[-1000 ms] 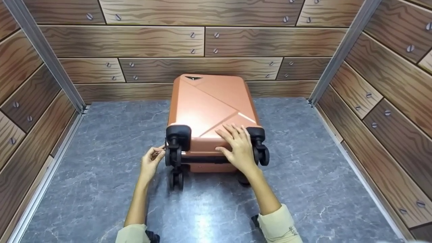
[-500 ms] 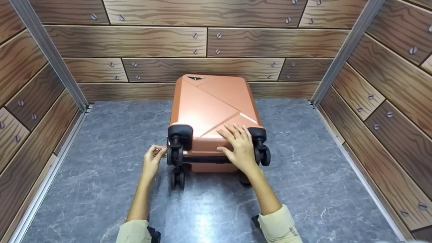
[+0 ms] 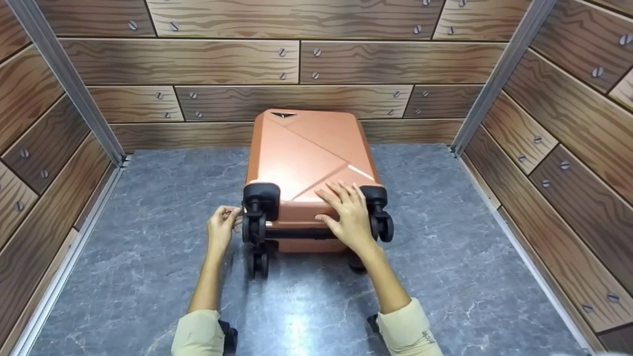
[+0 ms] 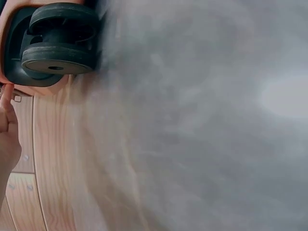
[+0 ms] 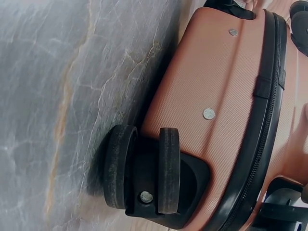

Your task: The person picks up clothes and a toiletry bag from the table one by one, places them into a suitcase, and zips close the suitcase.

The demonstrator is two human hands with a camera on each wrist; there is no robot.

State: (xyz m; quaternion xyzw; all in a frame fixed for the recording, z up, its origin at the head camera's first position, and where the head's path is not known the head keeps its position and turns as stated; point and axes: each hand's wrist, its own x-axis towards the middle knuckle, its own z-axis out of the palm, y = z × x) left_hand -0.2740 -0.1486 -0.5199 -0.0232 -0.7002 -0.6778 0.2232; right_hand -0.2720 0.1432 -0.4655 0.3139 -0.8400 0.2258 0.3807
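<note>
An orange hard-shell suitcase (image 3: 306, 153) lies flat on the floor, its black wheels (image 3: 254, 227) facing me. At its left side, beside the near-left wheel, my left hand (image 3: 221, 230) has thumb and fingertips brought together. It seems to pinch a zipper pull, mostly hidden by the fingers; a small metal loop (image 4: 18, 98) shows beside a finger in the left wrist view. My right hand (image 3: 350, 217) rests on the near-right edge of the shell with fingers spread. The right wrist view shows the black zipper band (image 5: 262, 144) running round the suitcase's wheel end, closed there.
Grey marbled floor (image 3: 158, 198) surrounds the suitcase. Wood-patterned walls (image 3: 198, 62) stand behind and on both sides, with metal posts (image 3: 74, 89) at the corners. The suitcase's far end is close to the back wall.
My left hand has shifted slightly forward along the suitcase's left side, fingers still together. The right hand and the suitcase stay in place; the head view sways a little.
</note>
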